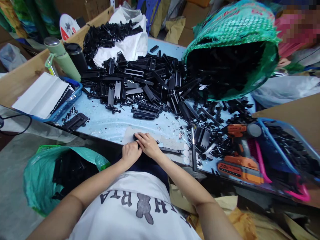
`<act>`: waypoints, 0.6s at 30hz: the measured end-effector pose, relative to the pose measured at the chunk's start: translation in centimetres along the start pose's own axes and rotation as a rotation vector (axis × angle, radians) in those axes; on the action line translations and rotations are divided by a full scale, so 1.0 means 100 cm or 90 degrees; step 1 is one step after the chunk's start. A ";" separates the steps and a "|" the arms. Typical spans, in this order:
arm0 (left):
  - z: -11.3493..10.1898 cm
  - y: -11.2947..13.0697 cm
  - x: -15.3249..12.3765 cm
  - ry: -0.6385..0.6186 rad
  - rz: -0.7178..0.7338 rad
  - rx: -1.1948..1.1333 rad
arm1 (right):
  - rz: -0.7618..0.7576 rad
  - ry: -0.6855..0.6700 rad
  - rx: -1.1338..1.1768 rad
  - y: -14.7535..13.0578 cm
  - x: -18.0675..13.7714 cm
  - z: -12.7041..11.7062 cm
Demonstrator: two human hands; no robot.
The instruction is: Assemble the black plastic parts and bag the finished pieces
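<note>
At the table's front edge my left hand (131,154) and my right hand (148,144) meet, fingers closed round a small black plastic part (135,136). Most of that part is hidden under the fingers. Beneath them lies a flat piece of cardboard (128,131). Just right of my right hand a long black piece (171,151) rests along the edge, beside a hammer (193,148) with a dark handle. Beyond my hands spreads a heap of black plastic parts (142,81), some with comb-like ends, mixed with loose screws (140,100).
An orange cordless drill (241,166) lies at the right beside a blue basket (272,143) of black parts. A green woven sack (230,50) gapes over the table's back right. A green bag (35,180) stands low at the left. Bottles (62,58) and a blue tray (77,93) sit at the left.
</note>
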State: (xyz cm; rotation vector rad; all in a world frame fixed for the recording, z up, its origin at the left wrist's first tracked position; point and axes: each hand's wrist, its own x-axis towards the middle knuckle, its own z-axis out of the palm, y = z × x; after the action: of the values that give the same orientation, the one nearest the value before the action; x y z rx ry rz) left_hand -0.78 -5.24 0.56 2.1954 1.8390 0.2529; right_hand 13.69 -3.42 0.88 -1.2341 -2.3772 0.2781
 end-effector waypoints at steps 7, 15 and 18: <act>-0.009 0.012 0.031 -0.001 0.409 -0.064 | 0.073 0.140 -0.029 0.031 -0.068 -0.030; 0.008 0.027 0.050 -0.042 0.476 -0.057 | -0.021 0.073 -0.043 0.067 -0.086 -0.024; 0.005 0.026 0.047 -0.042 0.490 -0.058 | -0.094 0.057 -0.032 0.075 -0.082 -0.028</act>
State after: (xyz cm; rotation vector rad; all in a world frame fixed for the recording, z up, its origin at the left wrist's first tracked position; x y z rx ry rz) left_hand 2.65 -1.09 0.75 2.6951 0.8500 0.3864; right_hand 24.56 -5.77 -1.86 -1.0631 -2.3956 0.1142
